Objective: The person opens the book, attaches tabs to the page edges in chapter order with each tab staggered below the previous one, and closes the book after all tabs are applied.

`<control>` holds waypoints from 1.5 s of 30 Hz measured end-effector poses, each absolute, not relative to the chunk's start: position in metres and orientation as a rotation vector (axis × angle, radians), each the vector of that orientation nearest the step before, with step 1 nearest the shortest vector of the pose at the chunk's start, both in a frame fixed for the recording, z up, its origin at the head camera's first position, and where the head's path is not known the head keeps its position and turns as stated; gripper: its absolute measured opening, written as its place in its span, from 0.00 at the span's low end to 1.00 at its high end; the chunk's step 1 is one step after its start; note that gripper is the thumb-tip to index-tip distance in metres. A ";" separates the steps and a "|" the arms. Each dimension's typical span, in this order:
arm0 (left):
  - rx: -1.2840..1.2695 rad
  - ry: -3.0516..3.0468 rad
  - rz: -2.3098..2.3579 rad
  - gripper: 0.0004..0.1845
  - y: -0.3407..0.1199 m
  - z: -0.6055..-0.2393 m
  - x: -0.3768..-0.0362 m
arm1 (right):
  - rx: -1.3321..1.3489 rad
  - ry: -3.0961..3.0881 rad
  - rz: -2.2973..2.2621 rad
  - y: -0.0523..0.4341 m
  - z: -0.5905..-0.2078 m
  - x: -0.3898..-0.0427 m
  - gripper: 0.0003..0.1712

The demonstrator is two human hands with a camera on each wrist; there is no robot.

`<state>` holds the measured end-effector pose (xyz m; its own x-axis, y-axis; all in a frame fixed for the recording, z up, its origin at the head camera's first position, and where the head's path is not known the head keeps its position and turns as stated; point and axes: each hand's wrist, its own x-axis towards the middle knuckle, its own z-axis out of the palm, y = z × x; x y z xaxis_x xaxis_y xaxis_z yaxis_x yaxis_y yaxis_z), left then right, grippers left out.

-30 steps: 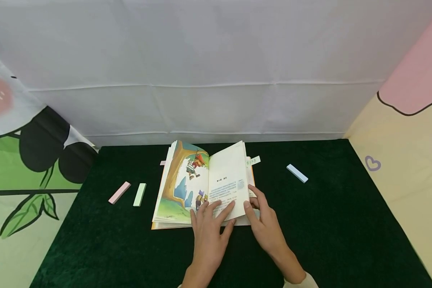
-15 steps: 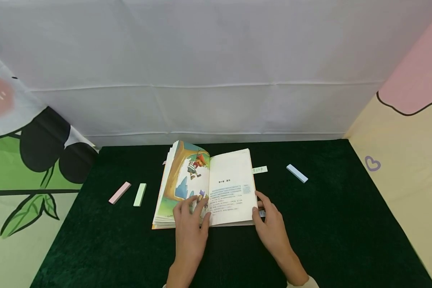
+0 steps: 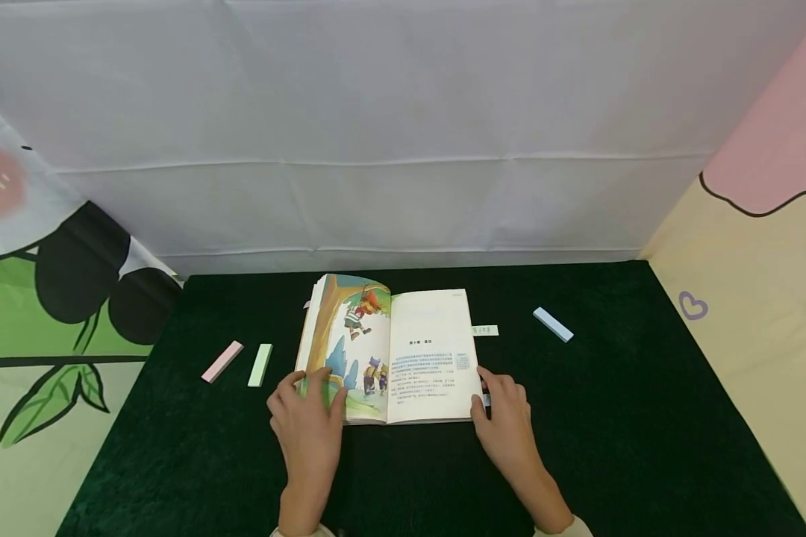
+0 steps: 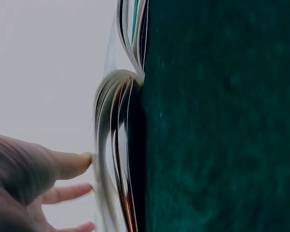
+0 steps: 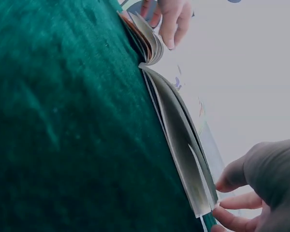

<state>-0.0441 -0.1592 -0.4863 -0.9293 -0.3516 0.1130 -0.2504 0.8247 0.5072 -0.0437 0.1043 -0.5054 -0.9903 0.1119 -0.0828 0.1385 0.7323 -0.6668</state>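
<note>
An open picture book [image 3: 430,373] lies on the dark green cloth, a coloured illustration on its left page and printed text on its right. My left hand [image 3: 309,425] rests on the lower left page, fingers spread; in the left wrist view its thumb [image 4: 72,164] touches the curved top page. At the book's right edge my right hand [image 3: 507,418] pinches the pages, thumb on top and fingers at the side; the right wrist view shows the same hand [image 5: 266,183] at the page stack [image 5: 183,140]. A pale green sticky tab [image 3: 486,330] pokes out on the right.
Left of the book lie a pink strip [image 3: 222,362] and a light green strip [image 3: 260,365]. A pale blue strip [image 3: 554,324] lies to the right. Behind the table [image 3: 611,447] hangs a white cloth [image 3: 403,201], with printed cloths at both sides.
My left hand has slid left across the book onto the left page's outer part. The right page has come down flatter, with my right hand staying at its edge.
</note>
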 end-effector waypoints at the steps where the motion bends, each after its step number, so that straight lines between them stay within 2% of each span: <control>1: 0.500 -2.823 -0.757 0.27 -0.161 -0.487 -0.045 | 0.207 2.895 -1.104 0.104 -0.506 -0.044 0.30; 10: 0.734 -3.039 -0.870 0.49 -0.176 -0.487 -0.051 | 0.160 2.978 -0.971 0.102 -0.513 -0.043 0.29; 18: 0.771 -3.071 -1.011 0.57 -0.187 -0.476 -0.058 | 0.134 3.017 -0.897 0.101 -0.515 -0.042 0.29; 25: 0.732 -2.922 -1.088 0.55 -0.181 -0.463 -0.057 | 0.133 3.002 -0.910 0.103 -0.515 -0.044 0.29; 34: 0.441 -2.692 -0.752 0.52 -0.150 -0.455 -0.044 | 0.155 2.979 -0.965 0.105 -0.515 -0.043 0.29; 45: 0.101 -2.549 -0.580 0.48 -0.126 -0.451 -0.039 | 0.152 2.969 -0.970 0.105 -0.514 -0.043 0.29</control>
